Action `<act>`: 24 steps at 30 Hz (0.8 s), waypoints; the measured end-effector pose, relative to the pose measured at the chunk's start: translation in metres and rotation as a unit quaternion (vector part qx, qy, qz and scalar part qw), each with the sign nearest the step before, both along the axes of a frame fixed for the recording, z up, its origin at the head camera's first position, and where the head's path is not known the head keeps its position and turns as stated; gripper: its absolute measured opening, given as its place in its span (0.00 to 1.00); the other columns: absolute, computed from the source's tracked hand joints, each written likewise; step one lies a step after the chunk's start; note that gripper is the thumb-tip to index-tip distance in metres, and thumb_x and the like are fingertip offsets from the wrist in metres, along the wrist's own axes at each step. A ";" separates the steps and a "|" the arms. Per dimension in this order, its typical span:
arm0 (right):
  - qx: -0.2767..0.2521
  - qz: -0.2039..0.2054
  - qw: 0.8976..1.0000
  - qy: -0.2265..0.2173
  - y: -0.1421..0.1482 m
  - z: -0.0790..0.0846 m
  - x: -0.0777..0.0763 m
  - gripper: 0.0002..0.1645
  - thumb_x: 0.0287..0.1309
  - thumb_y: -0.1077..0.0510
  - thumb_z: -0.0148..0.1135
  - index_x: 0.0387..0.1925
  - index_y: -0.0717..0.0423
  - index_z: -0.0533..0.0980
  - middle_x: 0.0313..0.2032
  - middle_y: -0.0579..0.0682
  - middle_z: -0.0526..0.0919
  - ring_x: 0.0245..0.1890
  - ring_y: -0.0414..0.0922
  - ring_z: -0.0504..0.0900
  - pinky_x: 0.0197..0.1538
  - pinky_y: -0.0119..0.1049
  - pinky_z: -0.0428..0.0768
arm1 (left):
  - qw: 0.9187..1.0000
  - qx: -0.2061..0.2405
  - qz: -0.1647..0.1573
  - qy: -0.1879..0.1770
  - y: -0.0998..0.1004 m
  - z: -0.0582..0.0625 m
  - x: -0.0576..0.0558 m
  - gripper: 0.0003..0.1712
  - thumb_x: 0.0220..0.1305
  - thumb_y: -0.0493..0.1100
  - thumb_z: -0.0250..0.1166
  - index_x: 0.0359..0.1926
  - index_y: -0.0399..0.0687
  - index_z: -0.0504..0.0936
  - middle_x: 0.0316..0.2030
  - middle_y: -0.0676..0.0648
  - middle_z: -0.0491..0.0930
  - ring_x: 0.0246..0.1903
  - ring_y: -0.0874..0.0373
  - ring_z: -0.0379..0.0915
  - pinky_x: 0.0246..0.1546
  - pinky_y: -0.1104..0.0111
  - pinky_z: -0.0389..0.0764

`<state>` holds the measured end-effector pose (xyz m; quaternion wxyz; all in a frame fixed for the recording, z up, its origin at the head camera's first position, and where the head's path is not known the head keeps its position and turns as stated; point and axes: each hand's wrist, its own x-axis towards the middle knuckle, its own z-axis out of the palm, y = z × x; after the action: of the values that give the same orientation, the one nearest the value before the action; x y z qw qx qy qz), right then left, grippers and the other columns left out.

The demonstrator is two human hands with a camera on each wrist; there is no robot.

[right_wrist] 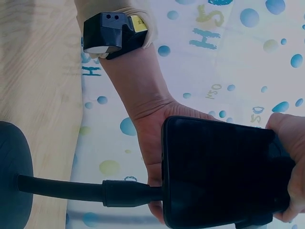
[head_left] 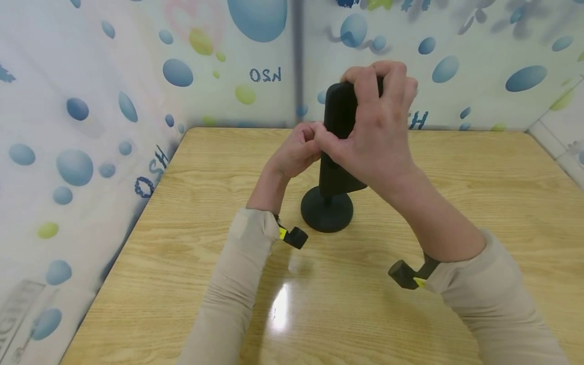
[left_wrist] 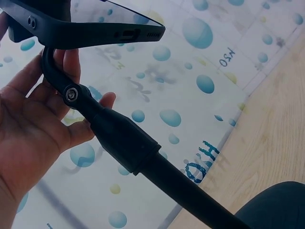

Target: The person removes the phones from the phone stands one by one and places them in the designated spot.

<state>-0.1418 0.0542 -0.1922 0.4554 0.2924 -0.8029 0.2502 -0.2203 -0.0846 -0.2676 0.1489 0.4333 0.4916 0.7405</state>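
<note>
A black smartphone [head_left: 339, 109] sits at the head of a black phone stand [head_left: 326, 215], tilted above the round base. Over its upper end, my right hand [head_left: 383, 121] grips the phone with bent fingers, the thumb along the left edge. My left hand [head_left: 296, 152] holds the stand's head from the left, behind the phone. In the left wrist view, its thumb lies behind the stand's jointed neck [left_wrist: 124, 138] and its fingers reach up behind the phone. The dark screen [right_wrist: 214, 167] shows in the right wrist view; the left fingertips are hidden there.
The base stands on a wood-grain table [head_left: 205, 238]. A wall sheet [head_left: 137, 76] with blue and green bubbles rises at the back and left. Black wrist cameras, one on the left wrist [head_left: 295, 237] and one on the right [head_left: 403, 275], stick out over the tabletop.
</note>
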 end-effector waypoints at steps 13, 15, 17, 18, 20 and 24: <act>0.017 0.021 0.999 0.018 -0.001 -0.002 0.001 0.29 0.43 0.53 0.65 0.43 0.64 0.65 0.42 0.65 0.60 0.44 0.60 0.57 0.43 0.52 0.53 | 1.000 0.014 -0.004 -0.014 0.003 -0.001 -0.001 0.10 0.52 0.37 0.53 0.25 0.50 0.81 0.23 0.52 0.73 0.28 0.59 0.66 0.33 0.67 0.69; 0.017 0.023 0.999 0.018 -0.001 -0.002 0.001 0.29 0.42 0.53 0.65 0.43 0.63 0.65 0.42 0.65 0.60 0.44 0.60 0.57 0.43 0.52 0.53 | 1.000 0.016 -0.005 -0.012 0.003 -0.001 -0.001 0.12 0.52 0.36 0.51 0.25 0.50 0.81 0.24 0.52 0.73 0.28 0.59 0.66 0.33 0.67 0.69; 0.018 0.025 0.999 0.024 0.000 -0.002 0.001 0.29 0.43 0.53 0.65 0.43 0.64 0.65 0.42 0.64 0.60 0.44 0.60 0.57 0.43 0.52 0.53 | 1.000 0.018 -0.006 -0.011 0.003 -0.002 -0.001 0.12 0.52 0.35 0.51 0.26 0.50 0.81 0.24 0.52 0.73 0.28 0.59 0.66 0.33 0.67 0.69; 0.018 0.027 0.999 0.028 0.000 -0.002 0.001 0.29 0.43 0.53 0.65 0.43 0.64 0.65 0.41 0.64 0.60 0.43 0.60 0.57 0.42 0.51 0.53 | 1.000 0.019 -0.006 -0.011 0.003 -0.002 -0.001 0.12 0.52 0.35 0.51 0.26 0.50 0.81 0.24 0.52 0.73 0.28 0.59 0.66 0.33 0.67 0.69; 0.018 0.031 0.999 0.037 0.000 -0.002 0.001 0.28 0.43 0.53 0.65 0.43 0.64 0.65 0.41 0.64 0.60 0.43 0.60 0.57 0.42 0.51 0.53 | 1.000 0.018 -0.006 -0.012 0.003 -0.002 -0.002 0.13 0.52 0.35 0.50 0.26 0.50 0.81 0.24 0.52 0.73 0.28 0.59 0.66 0.33 0.67 0.69; 0.016 0.038 0.998 0.036 0.001 -0.001 0.003 0.27 0.44 0.51 0.63 0.42 0.63 0.65 0.40 0.64 0.60 0.43 0.59 0.57 0.41 0.50 0.53 | 1.000 0.018 -0.004 -0.002 0.003 -0.002 -0.002 0.16 0.52 0.33 0.48 0.27 0.50 0.82 0.25 0.51 0.73 0.28 0.58 0.66 0.33 0.65 0.69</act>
<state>-0.1389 0.0550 -0.1936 0.4695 0.3390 -0.7779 0.2441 -0.2226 -0.0820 -0.2698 0.1455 0.4361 0.4764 0.7495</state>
